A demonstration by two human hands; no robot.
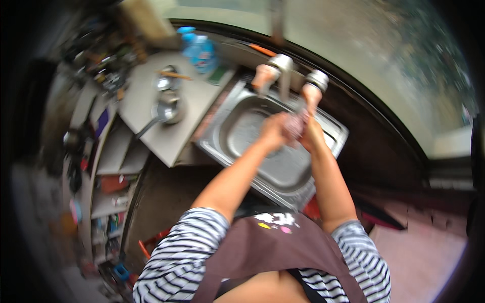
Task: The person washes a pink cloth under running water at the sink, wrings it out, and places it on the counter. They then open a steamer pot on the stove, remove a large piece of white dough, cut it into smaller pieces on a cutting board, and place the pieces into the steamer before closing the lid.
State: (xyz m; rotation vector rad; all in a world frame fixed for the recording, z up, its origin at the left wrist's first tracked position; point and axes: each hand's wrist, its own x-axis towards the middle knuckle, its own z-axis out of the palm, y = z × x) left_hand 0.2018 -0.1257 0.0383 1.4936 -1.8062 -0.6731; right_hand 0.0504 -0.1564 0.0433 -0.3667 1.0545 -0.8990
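Observation:
My left hand (273, 131) and my right hand (312, 135) are close together over the stainless steel sink (242, 128). Between them they grip a pinkish, textured bundle (294, 125); motion blur hides whether it is cloth, mesh or food. My left fingers press on its left side, and my right hand holds it from the right. Just beyond stands a blurred metal faucet (285, 85). Two silver-capped, orange-pink objects (264, 77) flank it, the right one close behind my right hand. The sink basin looks wet.
On the left counter (151, 72) are a small metal pot (172, 108) with a dark handle, a metal bowl (166, 80) with a wooden stick across it, and blue bottles (202, 55). Open shelves (110, 159) hold various goods. A window (341, 49) runs behind the sink.

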